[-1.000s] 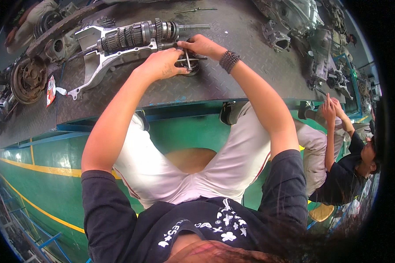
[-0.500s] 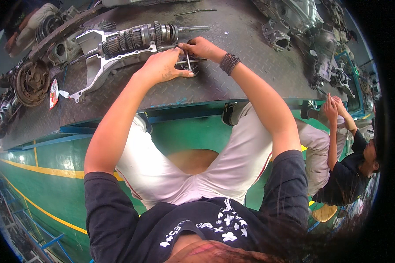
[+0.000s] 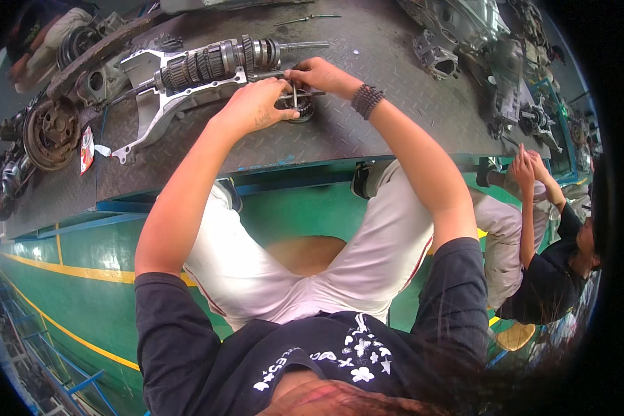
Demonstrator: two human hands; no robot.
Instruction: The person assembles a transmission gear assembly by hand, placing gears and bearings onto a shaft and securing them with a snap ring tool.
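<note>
At 12 o'clock, a round metal part (image 3: 305, 111) lies on the worktop (image 3: 367, 134). My left fingers (image 3: 284, 114) grasp a slim bar (image 3: 296, 101) over it, seemingly for steadiness; my right fingers (image 3: 299, 73) curl at its far end, grip unclear. Beyond, at 11 o'clock, a housing (image 3: 152, 122) apparently cradles the gear stack (image 3: 209, 64) against rolling.

The scene is viewed steeply downward from the wearer's head through a wide fisheye lens; the black shirt (image 3: 319, 340) is caught closest, at the lower edge, the counter (image 3: 374, 55) farther off.
</note>
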